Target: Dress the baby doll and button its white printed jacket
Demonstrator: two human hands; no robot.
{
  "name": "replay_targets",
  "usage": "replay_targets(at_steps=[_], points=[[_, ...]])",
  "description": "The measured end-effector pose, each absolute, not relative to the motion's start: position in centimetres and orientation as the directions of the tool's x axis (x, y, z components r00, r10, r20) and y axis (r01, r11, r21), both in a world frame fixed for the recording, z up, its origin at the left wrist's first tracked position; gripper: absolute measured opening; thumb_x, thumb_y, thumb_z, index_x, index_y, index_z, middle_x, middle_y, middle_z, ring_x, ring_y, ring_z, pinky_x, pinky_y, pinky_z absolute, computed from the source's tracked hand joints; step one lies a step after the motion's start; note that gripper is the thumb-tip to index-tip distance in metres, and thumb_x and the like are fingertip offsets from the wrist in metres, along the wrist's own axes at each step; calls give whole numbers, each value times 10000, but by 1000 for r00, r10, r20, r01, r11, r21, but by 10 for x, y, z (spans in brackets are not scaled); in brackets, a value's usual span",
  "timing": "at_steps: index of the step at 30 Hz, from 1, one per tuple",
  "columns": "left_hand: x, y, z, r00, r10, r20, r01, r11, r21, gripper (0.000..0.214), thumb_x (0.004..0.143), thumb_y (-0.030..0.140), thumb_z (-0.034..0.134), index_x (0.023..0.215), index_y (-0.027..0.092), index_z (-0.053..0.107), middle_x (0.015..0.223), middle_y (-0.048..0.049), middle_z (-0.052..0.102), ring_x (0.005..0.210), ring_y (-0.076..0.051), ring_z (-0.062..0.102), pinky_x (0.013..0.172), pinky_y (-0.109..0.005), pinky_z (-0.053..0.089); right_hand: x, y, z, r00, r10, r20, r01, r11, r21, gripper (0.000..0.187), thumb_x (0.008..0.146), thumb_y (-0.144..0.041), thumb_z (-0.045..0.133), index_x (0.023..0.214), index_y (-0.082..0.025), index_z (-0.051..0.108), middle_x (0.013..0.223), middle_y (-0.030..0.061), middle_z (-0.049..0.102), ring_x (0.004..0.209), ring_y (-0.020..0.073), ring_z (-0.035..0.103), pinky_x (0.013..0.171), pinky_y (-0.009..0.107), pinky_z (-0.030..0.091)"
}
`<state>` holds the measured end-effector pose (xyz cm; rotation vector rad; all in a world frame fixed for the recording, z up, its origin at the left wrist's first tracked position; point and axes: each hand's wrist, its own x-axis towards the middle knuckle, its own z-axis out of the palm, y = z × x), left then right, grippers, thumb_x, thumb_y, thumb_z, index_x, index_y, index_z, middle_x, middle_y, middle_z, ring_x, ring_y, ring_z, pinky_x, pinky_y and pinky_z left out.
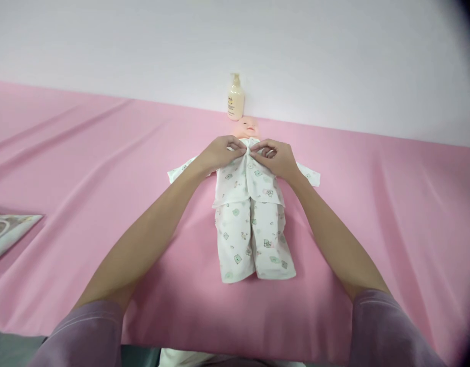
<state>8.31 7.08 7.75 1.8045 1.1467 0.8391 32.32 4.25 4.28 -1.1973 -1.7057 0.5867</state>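
Note:
A baby doll (249,125) lies on its back in the middle, its head away from me. It wears a white printed baby shirt (232,181) and matching trousers (237,244). Just below the doll's neck, my left hand (223,151) pinches the shirt's front edge between thumb and finger. Opposite it, my right hand (273,155) pinches the other front edge, so the fingertips nearly meet. Any fastener there is hidden by my fingers. Both shirt sleeves stretch out sideways, and no doll hands show at the cuffs.
A cream pump bottle (235,99) stands right behind the doll's head, near the pale wall (334,61). At the far left lies a flat soft package (13,232), cut off by the frame. A pink cloth (105,214) with creases covers the table.

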Motion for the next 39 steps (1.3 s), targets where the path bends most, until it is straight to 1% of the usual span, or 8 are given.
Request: replay_targets(at_steps=[3,8,13,20,24,28,34,39], points=[[83,71,79,376,921,101,426,-268,864,206,930,312,867,1090,184,890,1162,-108,853,973,-204,739,797,-251,521,324,43,43,-85,925,370,410,371,-833,372,888,-554,928,1092,-247,880,1010,58,833,848,200,677,784,355,583],[88,71,77,369,924,99,413,-259,873,128,917,300,873,957,181,896,976,-74,830,844,-185,683,750,-270,487,325,45,43,-91,914,396,384,399,-832,400,883,-599,954,1074,-263,850,1180,69,842,899,195,694,792,344,591],[92,75,73,336,941,32,342,-154,927,262,891,314,896,691,193,777,668,1,639,647,-146,542,682,-298,422,327,47,45,-116,924,365,377,381,-845,486,841,-659,976,1093,-269,834,1275,81,834,916,208,687,745,346,578],[98,72,78,269,961,-63,298,-21,954,221,861,315,909,708,183,818,710,-37,725,677,-182,644,689,-315,489,320,44,48,-69,926,372,420,365,-831,530,835,-702,960,1092,-252,846,1105,68,837,893,212,687,780,354,563],[98,71,78,250,966,-61,286,-14,958,187,825,303,912,711,180,829,746,-50,770,740,-201,698,673,-297,507,317,42,46,-44,911,411,470,382,-796,467,892,-677,929,1092,-259,869,1082,68,842,893,227,692,801,379,572],[97,71,77,267,961,-68,240,2,971,134,809,294,915,759,185,855,820,-60,814,839,-240,772,743,-316,584,317,45,45,-68,886,459,509,426,-748,412,920,-650,927,1070,-270,872,1095,73,826,901,232,689,794,382,572],[98,69,77,257,966,-26,273,-47,961,225,830,360,952,729,197,834,698,-41,738,813,-244,752,713,-312,571,317,48,43,-119,867,484,526,468,-710,404,922,-673,930,996,-285,841,1091,83,770,899,244,666,781,401,571],[100,72,71,273,962,-14,253,-58,966,195,833,361,973,809,188,886,786,-53,800,845,-237,772,745,-303,585,313,46,40,-71,867,494,544,449,-709,436,947,-694,891,1013,-269,820,1046,78,767,869,229,658,777,390,571]])
